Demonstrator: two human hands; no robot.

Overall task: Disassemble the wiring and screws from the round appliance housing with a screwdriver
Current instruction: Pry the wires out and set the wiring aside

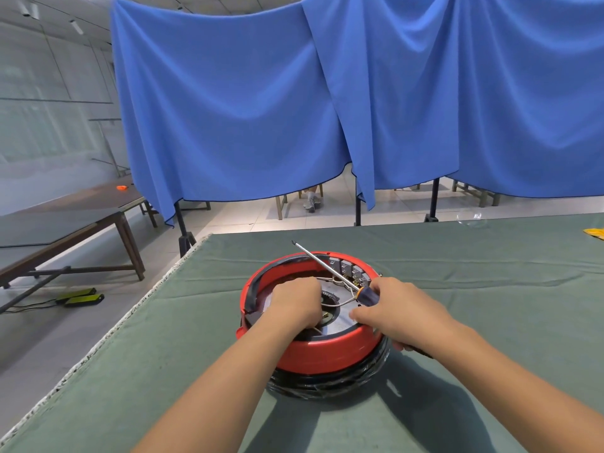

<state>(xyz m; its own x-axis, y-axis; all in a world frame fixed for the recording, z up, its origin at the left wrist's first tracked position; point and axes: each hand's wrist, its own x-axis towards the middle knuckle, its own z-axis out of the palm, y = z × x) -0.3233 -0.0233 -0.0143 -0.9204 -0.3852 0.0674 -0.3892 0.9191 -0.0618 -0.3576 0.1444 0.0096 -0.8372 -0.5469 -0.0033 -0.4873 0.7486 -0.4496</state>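
Round red housing [327,353] is sitting open side up on the green-covered table [490,305], near the front edge, w/ a black band wrapped round its base. Left hand [295,304] is reaching down inside the housing, fingers curled at the wiring [340,302] near the metal centre plate; cannot tell exactly what it's gripping, since the fingertips are hidden under the hand. Right hand [397,317] is hovering over the housing's right rim, grasping the screwdriver [330,268] by its dark handle w/ orange collar. Shaft is pointing up and away to the left, tip sticking out past the far rim, not touching any screw. A row of grey terminal blocks [348,268] is lining the inner far-right wall, just under the shaft. Blue curtains [359,103] are hanging behind the table; a wooden bench [81,223] is standing at left, well apart.
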